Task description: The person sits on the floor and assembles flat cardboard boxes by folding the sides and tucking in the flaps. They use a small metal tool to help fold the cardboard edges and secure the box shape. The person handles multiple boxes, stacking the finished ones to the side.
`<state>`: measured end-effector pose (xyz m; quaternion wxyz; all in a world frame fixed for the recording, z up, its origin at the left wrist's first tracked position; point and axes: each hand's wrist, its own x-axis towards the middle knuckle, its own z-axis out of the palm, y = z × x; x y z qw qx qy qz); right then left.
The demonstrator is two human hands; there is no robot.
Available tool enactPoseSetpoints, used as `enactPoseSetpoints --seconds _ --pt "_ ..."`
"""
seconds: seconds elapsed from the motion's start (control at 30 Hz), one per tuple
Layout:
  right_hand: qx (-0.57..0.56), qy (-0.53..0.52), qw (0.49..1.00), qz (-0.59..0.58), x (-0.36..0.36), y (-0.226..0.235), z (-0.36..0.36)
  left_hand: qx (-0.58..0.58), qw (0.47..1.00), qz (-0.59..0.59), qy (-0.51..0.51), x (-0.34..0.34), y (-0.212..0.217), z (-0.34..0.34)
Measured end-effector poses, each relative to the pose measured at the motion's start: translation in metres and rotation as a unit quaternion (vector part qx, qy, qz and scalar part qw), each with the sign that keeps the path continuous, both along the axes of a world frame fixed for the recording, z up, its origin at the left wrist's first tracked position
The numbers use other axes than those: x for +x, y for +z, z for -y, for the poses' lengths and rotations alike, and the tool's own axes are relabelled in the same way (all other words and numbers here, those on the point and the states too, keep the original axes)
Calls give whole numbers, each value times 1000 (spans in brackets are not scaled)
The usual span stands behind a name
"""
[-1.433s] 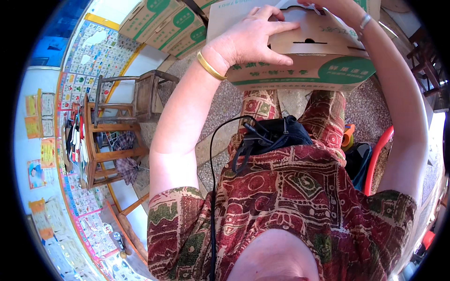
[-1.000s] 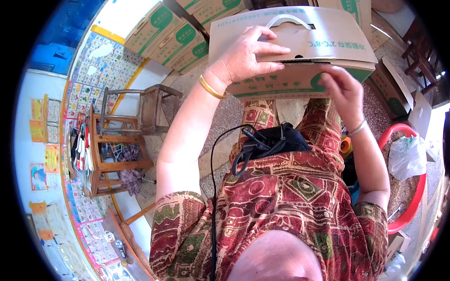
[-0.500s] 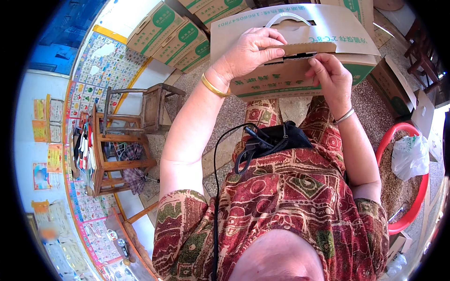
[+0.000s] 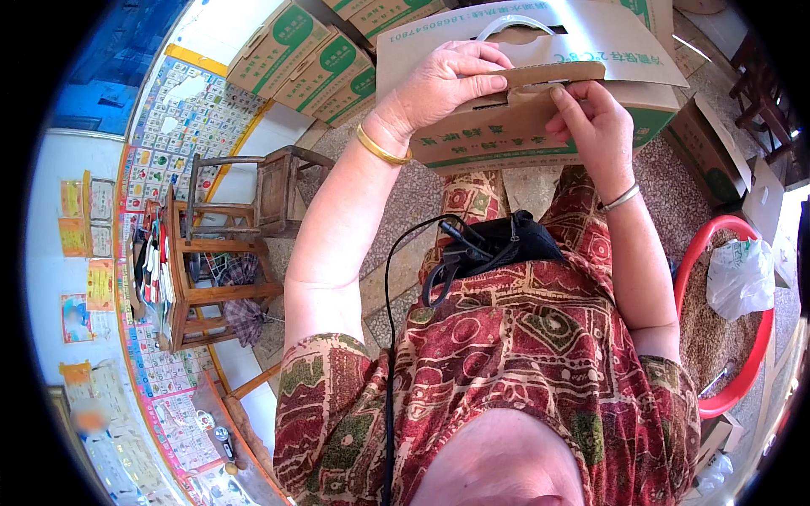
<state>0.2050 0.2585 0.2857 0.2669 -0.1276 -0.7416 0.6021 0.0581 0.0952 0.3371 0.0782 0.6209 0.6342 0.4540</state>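
A brown cardboard carton with green print and a white plastic handle stands before my legs. Along its near top edge a narrow cardboard flap sticks up. My left hand pinches the left end of this flap between thumb and fingers. At the right part of the same edge, my right hand has its thumb and bent fingers closed on the carton's front edge, just under the flap. The fingertips of the right hand are partly hidden behind the cardboard.
Several similar cartons are stacked at the far left. An open carton lies to the right, above a red-rimmed round tub with brown grains and a white plastic bag. Wooden chairs stand by the left wall.
The dark gap under the flap has narrowed, and the flap now lies closer against the front edge. My right hand has shifted slightly left and up along it.
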Motion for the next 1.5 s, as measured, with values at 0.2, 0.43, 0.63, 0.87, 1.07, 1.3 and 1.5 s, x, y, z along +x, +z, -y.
enactPoseSetpoints --seconds 0.2,0.43,0.63,0.87,1.07,1.3,1.5 --pt "1 1 1000 8 -4 2 -1 11 1000 16 13 -4 -5 1" --pt "-40 4 999 1 -10 -4 -3 -48 990 -126 29 -1 -1 9" --pt "-105 16 993 -41 -12 -18 -2 -46 981 -187 1 12 1 10" --pt "-177 71 976 -102 -1 -37 1 -48 975 -215 -10 15 -3 15" --pt "-202 75 967 -133 -10 -42 -1 -38 976 -216 9 21 -1 12" --pt "-183 30 973 -140 -10 -45 7 -81 989 19 120 33 10 -6" --pt "-204 43 966 -151 -10 -43 7 -18 975 -195 109 27 3 -16"
